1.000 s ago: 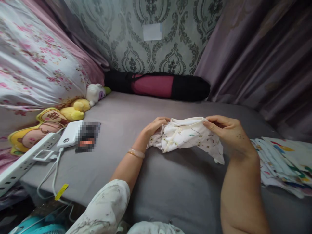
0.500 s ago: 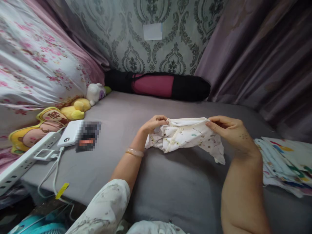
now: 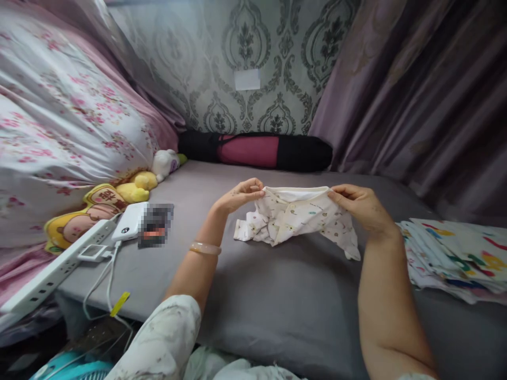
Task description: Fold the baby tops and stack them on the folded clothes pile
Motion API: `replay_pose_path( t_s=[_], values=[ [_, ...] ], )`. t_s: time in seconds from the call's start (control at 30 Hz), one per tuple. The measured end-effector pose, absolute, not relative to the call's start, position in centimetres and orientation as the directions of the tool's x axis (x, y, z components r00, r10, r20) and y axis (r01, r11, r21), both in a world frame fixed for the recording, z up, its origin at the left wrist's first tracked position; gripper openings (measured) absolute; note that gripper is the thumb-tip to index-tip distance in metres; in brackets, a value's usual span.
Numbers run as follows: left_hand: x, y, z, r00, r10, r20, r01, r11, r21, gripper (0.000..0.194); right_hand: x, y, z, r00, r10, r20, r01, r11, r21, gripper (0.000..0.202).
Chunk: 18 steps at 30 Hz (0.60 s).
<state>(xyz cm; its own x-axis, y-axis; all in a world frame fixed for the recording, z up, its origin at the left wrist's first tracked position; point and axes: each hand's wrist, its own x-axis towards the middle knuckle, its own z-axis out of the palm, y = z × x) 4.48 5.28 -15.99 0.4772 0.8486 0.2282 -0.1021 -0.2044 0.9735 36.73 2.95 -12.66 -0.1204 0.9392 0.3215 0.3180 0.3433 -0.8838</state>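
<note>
A small white garment (image 3: 303,217) with a fine print and pale yellow trim hangs just over the grey sheet (image 3: 277,295). My left hand (image 3: 243,194) pinches its top edge at the left corner, with a pale bangle on that wrist. At the right corner of the same edge, my right hand (image 3: 354,205) grips the cloth between thumb and fingers. The neckline is stretched between both hands, and the lower part droops in folds, with a sleeve hanging at each side.
Folded printed cloths (image 3: 459,258) are stacked at the right. A black and pink roll bag (image 3: 253,151) lies by the wall. At left are plush toys (image 3: 138,187), a power strip (image 3: 63,264), a white power bank (image 3: 129,221) and cables.
My hands have moved slightly left and up with the garment, and its top edge is pulled straighter. The view has shifted, so the wall and bag sit lower.
</note>
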Motion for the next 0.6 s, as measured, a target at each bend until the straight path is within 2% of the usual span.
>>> replay_pose_path(
  t_s=[0.27, 0.4, 0.5, 0.6],
  values=[
    [3.4, 2.4, -11.0, 0.436, 0.830, 0.348, 0.010, -0.391, 0.920, 0.026, 37.1, 1.8, -9.4, -0.208, 0.926, 0.314, 0.329, 0.368, -0.870, 0.039],
    [2.9, 1.3, -7.7, 0.489, 0.819, 0.301, 0.145, -0.417, 0.897, 0.035, 37.3, 1.0, -7.2, -0.278, 0.919, 0.279, 0.390, 0.373, -0.842, 0.045],
    [2.4, 1.1, -5.4, 0.503, 0.823, 0.264, 0.250, -0.431, 0.867, 0.034, 37.3, 0.8, -5.7, -0.348, 0.905, 0.246, 0.450, 0.391, -0.803, 0.049],
    [2.0, 1.4, -3.6, 0.492, 0.835, 0.248, 0.326, -0.440, 0.837, 0.032, 37.2, 1.1, -4.5, -0.410, 0.892, 0.190, 0.478, 0.387, -0.788, 0.044]
  ],
)
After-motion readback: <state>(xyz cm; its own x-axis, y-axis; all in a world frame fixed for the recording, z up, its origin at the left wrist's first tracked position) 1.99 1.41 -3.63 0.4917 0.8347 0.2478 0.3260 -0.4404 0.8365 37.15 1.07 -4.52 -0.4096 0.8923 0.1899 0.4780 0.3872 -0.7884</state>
